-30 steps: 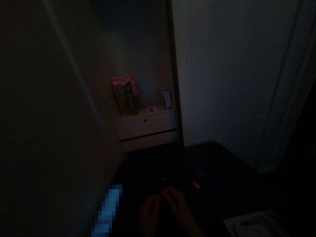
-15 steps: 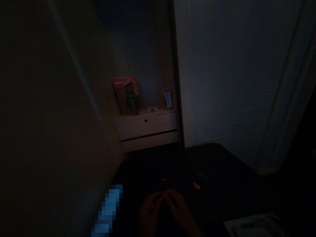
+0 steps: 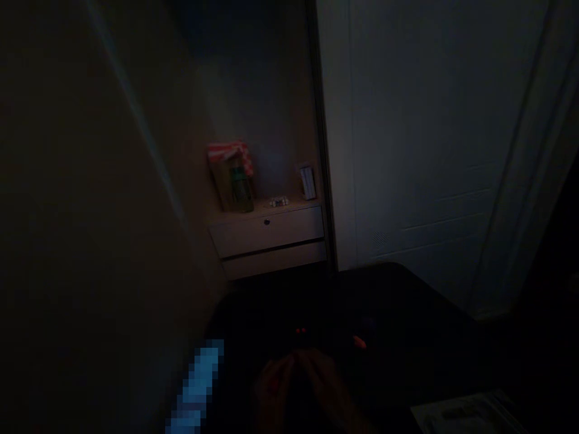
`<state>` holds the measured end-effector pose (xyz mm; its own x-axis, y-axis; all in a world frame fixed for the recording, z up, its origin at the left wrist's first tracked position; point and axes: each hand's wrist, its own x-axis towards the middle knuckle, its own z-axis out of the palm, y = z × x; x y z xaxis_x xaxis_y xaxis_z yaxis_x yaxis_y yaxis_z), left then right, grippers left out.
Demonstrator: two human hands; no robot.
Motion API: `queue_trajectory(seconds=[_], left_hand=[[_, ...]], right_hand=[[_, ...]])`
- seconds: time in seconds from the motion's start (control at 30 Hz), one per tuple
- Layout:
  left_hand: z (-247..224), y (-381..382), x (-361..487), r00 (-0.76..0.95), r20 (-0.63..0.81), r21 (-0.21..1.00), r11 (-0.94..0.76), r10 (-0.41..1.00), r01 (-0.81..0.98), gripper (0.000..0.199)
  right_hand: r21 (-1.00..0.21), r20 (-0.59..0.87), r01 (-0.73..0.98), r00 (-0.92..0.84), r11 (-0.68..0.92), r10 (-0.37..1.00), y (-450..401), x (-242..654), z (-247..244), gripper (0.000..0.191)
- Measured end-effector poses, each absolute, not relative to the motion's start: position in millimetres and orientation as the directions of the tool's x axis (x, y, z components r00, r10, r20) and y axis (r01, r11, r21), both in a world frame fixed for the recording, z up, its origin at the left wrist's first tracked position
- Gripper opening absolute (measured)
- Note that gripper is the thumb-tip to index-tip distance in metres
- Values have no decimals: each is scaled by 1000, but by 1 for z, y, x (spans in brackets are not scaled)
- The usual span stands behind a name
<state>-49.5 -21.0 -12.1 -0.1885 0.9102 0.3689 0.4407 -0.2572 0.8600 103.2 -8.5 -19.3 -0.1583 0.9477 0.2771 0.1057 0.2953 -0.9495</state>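
Both hands meet at the fingertips over the dark table (image 3: 389, 295): the left hand (image 3: 271, 389) curls nearly closed around a red lump (image 3: 274, 384), while the right hand (image 3: 328, 383) is bent inward, its grip too dark to tell. From them, two red dots (image 3: 301, 330) lie at twelve o'clock, an orange piece (image 3: 359, 342) at two, and a green bottle (image 3: 242, 190) stands between eleven and twelve.

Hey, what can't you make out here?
All in the head view:
- What the fingertips of the left hand and right hand pinch, if anything: darkness.
- Shape of the red lump in the left hand: fingers, darkness.
- Printed sheet: cut off by the bottom edge.
- Markings on the bottle: too small, dim.
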Motion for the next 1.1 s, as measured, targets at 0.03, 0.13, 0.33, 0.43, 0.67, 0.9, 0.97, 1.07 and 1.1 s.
queue_trajectory(seconds=[0.03,0.13,0.33,0.43,0.67,0.9,0.97,1.07,1.1], left_hand=[[-12,-21,-49,-201,376,856,-256,905,450,57],[-9,-23,-47,-214,366,853,-235,906,466,61],[-5,-27,-45,-190,321,852,-195,928,487,68],[-7,-28,-45,-199,325,845,-190,925,500,70],[-11,-24,-46,-209,325,849,-187,922,495,68],[-10,-24,-47,-132,304,865,-216,943,452,58],[-10,-25,-47,-137,304,867,-214,943,451,57],[-10,-25,-48,-144,318,861,-221,937,459,54],[-11,-25,-48,-151,322,861,-223,935,456,53]], right_hand=[[-952,275,98,-136,289,952,-9,104,-19,52],[-937,324,86,-145,338,935,-9,106,-19,46],[-913,373,79,-240,401,896,-9,107,-15,30],[-919,357,89,-229,385,905,-9,107,-12,27],[-924,364,47,-195,380,911,-8,106,-11,24],[-926,366,20,-192,376,911,-5,105,-17,24],[-928,362,20,-178,372,915,-5,104,-19,22],[-929,359,30,-166,369,918,-6,104,-20,21],[-930,356,30,-168,366,919,-6,104,-19,20]])
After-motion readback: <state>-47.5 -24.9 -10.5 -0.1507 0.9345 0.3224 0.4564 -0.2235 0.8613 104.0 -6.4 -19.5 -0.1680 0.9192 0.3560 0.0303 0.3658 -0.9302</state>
